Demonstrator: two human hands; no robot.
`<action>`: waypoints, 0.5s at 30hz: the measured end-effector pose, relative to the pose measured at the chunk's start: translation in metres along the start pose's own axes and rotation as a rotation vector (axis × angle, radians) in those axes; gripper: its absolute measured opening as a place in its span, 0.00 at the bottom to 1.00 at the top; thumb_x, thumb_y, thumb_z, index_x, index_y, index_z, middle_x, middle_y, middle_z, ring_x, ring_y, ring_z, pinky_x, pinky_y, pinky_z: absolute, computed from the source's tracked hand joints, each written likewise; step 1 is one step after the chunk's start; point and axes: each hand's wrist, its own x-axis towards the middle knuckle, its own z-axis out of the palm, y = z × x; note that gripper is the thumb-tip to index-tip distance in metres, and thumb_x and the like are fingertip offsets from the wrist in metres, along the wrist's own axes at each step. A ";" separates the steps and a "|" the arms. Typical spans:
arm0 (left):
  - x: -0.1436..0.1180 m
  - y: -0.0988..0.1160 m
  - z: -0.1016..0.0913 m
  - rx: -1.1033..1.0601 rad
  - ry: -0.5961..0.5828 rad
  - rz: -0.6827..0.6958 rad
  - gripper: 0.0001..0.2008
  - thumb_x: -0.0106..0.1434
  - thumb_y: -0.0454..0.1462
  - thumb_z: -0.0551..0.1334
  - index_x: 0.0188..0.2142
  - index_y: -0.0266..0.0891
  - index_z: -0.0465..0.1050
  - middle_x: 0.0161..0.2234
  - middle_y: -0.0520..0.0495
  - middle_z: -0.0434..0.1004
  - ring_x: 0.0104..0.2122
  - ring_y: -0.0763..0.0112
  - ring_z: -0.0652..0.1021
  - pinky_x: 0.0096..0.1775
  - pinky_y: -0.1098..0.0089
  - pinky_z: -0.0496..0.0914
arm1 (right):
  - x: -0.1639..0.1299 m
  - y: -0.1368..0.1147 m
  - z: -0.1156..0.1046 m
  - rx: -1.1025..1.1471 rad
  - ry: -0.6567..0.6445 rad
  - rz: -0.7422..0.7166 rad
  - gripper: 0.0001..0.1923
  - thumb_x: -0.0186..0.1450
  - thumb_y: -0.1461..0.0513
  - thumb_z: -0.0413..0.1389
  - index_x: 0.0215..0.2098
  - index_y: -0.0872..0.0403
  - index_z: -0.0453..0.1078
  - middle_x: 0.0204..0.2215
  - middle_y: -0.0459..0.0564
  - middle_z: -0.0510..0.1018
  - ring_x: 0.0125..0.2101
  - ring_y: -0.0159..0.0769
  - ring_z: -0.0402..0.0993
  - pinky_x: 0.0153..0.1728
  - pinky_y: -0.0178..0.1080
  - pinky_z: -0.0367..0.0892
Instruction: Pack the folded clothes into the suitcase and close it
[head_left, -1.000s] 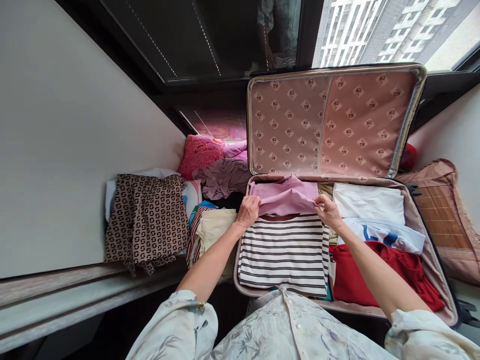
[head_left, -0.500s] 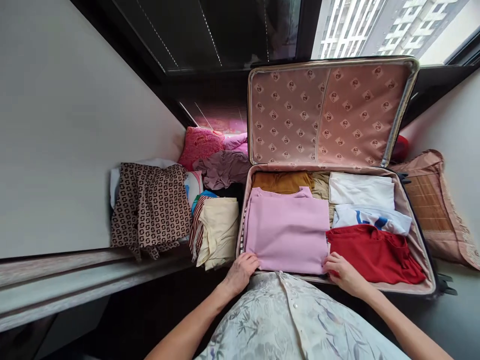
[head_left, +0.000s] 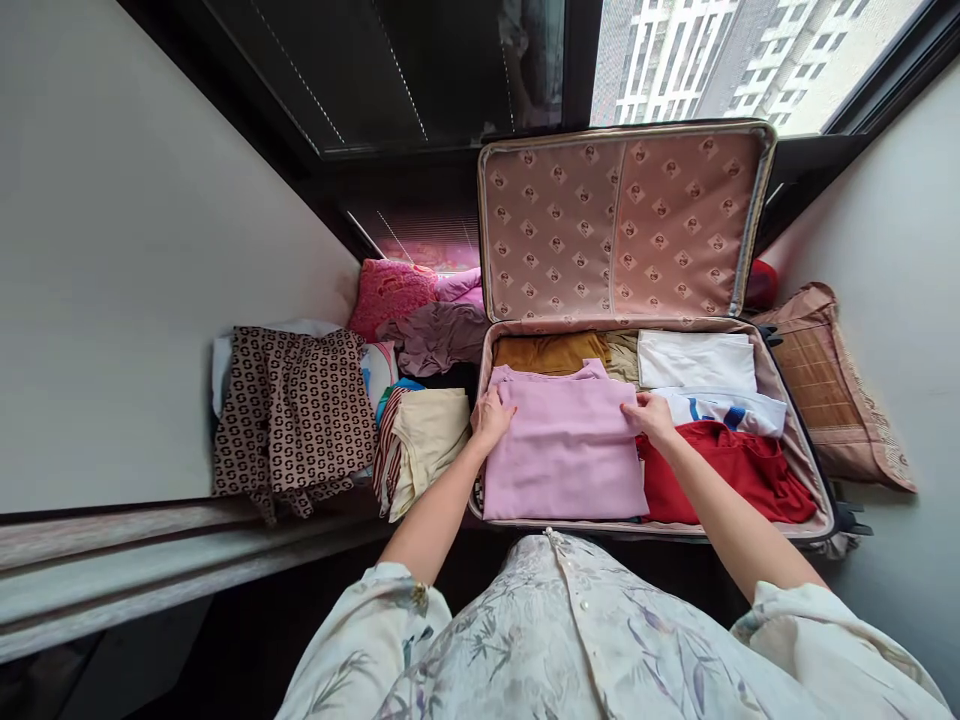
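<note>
An open suitcase lies in front of me, its patterned lid standing upright. A folded pink top lies flat on the left pile inside. My left hand rests on the top's upper left edge. My right hand rests on its upper right edge. Whether the fingers pinch the cloth is not clear. Beside the pink top lie a red garment, a white garment with blue print, a white folded piece and a mustard one.
Left of the suitcase are a cream folded garment, a brown patterned cloth, a mauve garment and a pink cushion. A woven mat cushion lies at the right. White walls close both sides; a window is behind.
The pink top was laid down over the striped shirt and smoothed at its near edge. Both hands have since moved back up to its far corners.
</note>
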 end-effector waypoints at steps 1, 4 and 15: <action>0.003 0.001 0.002 0.008 -0.039 -0.016 0.13 0.63 0.35 0.68 0.48 0.38 0.77 0.42 0.39 0.81 0.45 0.54 0.80 0.49 0.60 0.73 | 0.001 -0.002 0.004 0.007 -0.010 -0.014 0.15 0.53 0.52 0.59 0.32 0.54 0.75 0.23 0.48 0.77 0.28 0.40 0.73 0.31 0.39 0.67; -0.002 -0.002 0.007 0.042 -0.025 0.046 0.06 0.65 0.30 0.61 0.38 0.39 0.78 0.43 0.38 0.80 0.47 0.55 0.79 0.50 0.60 0.72 | -0.002 -0.005 0.009 -0.001 0.020 -0.112 0.10 0.54 0.53 0.54 0.30 0.50 0.69 0.22 0.43 0.71 0.26 0.36 0.66 0.30 0.38 0.65; 0.000 0.005 0.008 -0.130 0.019 0.034 0.19 0.62 0.28 0.63 0.53 0.37 0.72 0.47 0.37 0.81 0.48 0.58 0.81 0.50 0.63 0.73 | -0.043 -0.047 0.025 0.081 -0.448 -0.572 0.09 0.66 0.53 0.52 0.35 0.48 0.61 0.27 0.43 0.66 0.28 0.34 0.61 0.33 0.38 0.64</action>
